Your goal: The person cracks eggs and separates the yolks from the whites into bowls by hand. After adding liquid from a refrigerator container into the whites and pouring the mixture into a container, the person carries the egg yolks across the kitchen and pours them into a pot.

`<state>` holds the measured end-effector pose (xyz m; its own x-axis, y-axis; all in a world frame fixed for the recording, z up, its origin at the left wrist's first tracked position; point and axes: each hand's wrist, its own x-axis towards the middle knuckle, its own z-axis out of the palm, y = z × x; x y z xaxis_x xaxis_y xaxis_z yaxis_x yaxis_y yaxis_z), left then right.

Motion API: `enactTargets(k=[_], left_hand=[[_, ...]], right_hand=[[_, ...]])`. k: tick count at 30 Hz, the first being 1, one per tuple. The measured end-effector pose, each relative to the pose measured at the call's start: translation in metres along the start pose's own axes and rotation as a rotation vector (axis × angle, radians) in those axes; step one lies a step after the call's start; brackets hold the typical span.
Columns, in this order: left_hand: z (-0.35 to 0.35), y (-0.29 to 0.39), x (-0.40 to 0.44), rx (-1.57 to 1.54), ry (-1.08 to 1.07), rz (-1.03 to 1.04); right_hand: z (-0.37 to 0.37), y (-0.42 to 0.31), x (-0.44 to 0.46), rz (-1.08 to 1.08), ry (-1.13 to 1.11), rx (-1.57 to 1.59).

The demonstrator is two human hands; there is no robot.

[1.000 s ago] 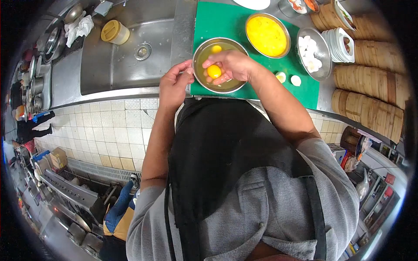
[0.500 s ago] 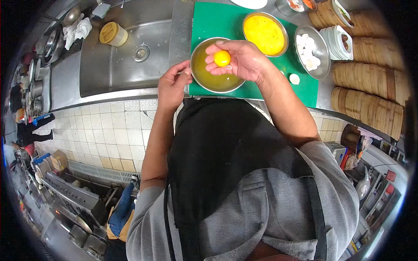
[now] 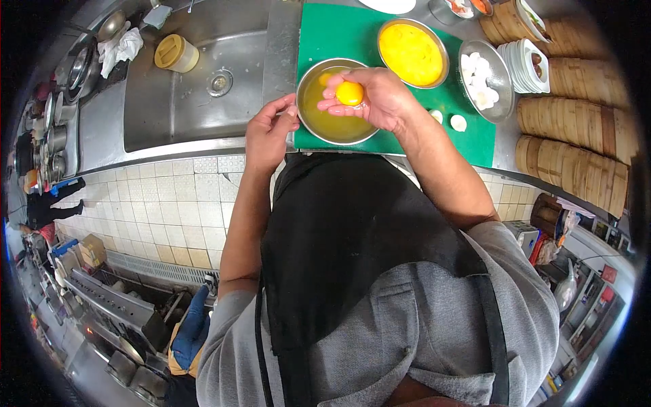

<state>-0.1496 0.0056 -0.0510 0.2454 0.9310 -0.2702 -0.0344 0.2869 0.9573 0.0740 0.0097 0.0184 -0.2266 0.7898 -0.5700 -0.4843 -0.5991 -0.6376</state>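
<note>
Palm up over a steel bowl, my right hand cradles an orange egg yolk on its fingers. Clear egg white fills the bowl, and another yolk shows in it, partly behind my fingers. My left hand pinches the bowl's left rim between thumb and fingers. Both the bowl and a second bowl full of yellow yolks stand on a green board. A third bowl, holding white eggshells, is at the board's right edge. Two shell pieces lie below it.
To the left is a steel sink with a yellow-lidded container in it. Stacked white dishes and bamboo steamers line the right side. Two other people are partly visible at the left, over the tiled floor.
My right hand has risen out of the egg white with the yolk, turned palm up, and moved slightly right. My left hand has stayed at the rim.
</note>
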Motion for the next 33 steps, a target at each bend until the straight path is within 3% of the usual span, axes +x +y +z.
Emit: enactTargets(k=[4,6,10,13,15,16,18,19,24,26,33], left_hand=[[-0.001,-0.002,0.001,-0.021,-0.005,0.004],[0.0,0.0,0.0,-0.017,-0.004,0.005],[0.0,0.001,-0.001,-0.015,-0.008,0.013],[0.0,0.001,-0.001,0.0,-0.009,0.002],[0.001,0.002,-0.002,0.002,-0.01,0.008],[0.001,0.003,-0.002,0.006,-0.01,0.015],[0.001,0.003,-0.002,0.005,-0.003,0.013],[0.001,0.003,-0.002,0.004,0.002,0.008],[0.002,0.002,0.0,0.016,0.008,-0.008],[0.002,0.003,0.0,0.02,0.011,-0.01],[0.003,0.005,0.002,-0.012,0.014,0.005]], right_hand=[[-0.012,-0.019,-0.003,-0.033,-0.12,0.072],[-0.021,-0.041,-0.012,-0.148,-0.272,0.145],[-0.045,-0.09,-0.027,-0.369,-0.247,0.055],[-0.065,-0.108,-0.026,-0.455,-0.153,0.072],[-0.076,-0.108,-0.019,-0.58,0.258,-0.228],[-0.084,-0.105,-0.016,-0.58,0.258,-0.228],[-0.094,-0.095,-0.01,-0.401,0.545,-0.924],[-0.098,-0.089,-0.009,-0.374,0.617,-1.03],[-0.045,-0.055,-0.017,-0.418,0.435,-0.717],[-0.029,-0.046,-0.017,-0.234,0.158,-0.721],[-0.026,-0.004,0.025,-0.107,0.203,-0.901]])
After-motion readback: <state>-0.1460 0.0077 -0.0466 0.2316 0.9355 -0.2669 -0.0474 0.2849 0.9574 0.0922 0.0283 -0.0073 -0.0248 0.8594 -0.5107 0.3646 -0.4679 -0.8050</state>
